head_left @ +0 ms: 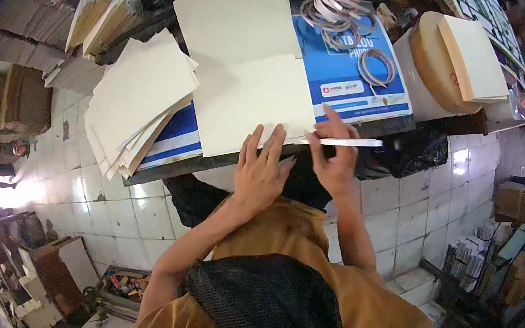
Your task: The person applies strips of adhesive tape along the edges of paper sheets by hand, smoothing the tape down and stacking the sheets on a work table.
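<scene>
A cream paper sheet (pixel 251 99) lies over a blue-and-white printed sheet (pixel 390 98) on the table, its near edge toward me. My left hand (pixel 260 173) presses on that near edge with its fingers spread. At the sheet's near right corner, my right hand (pixel 335 154) is closed around a slim white stick (pixel 351 142), whose left end meets the paper's edge; I cannot tell its exact kind. Another cream sheet (pixel 236 11) extends behind. To the left, a fanned pile of cream sheets (pixel 143 88) overhangs the table.
Rolls of narrow tape or ribbon (pixel 336 8) sit on the printed sheet, one loose roll (pixel 376 67) nearer me. At right, a paper block (pixel 472 59) rests on a round tan object (pixel 431 67). Upright paper stacks (pixel 105 7) stand at far left. White tiles (pixel 396 208) cover the floor.
</scene>
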A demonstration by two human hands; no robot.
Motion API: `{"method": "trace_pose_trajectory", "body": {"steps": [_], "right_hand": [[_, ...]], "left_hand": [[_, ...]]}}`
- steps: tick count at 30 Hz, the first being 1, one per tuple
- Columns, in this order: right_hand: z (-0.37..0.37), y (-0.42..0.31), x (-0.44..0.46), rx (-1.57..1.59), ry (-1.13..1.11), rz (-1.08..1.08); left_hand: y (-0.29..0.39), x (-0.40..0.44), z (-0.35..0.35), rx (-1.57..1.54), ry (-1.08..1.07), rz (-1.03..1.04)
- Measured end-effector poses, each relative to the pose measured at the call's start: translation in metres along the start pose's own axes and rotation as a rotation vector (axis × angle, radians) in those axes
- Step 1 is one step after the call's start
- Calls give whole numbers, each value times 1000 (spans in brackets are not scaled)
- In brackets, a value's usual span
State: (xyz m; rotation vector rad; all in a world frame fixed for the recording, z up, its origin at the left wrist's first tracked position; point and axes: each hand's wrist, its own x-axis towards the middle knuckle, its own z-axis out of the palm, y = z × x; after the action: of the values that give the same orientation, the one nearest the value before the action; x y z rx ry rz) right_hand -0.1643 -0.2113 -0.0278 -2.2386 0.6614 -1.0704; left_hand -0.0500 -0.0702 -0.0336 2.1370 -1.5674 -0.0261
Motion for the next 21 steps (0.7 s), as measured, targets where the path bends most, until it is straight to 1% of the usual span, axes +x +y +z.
{"method": "trace_pose_trajectory", "body": {"steps": [3,9,15,21], "right_hand": [[12,0,-2,-10,-59,24],[12,2,3,-131,-86,29],[13,4,6,-183,-109,13],[11,5,7,-182,-148,11]], "left_hand": [[-3,-5,10,-120,8,-65],[-7,-8,23,-99,123,2],[-2,-4,15,11,25,7],[-3,-5,20,-121,77,-61]]}}
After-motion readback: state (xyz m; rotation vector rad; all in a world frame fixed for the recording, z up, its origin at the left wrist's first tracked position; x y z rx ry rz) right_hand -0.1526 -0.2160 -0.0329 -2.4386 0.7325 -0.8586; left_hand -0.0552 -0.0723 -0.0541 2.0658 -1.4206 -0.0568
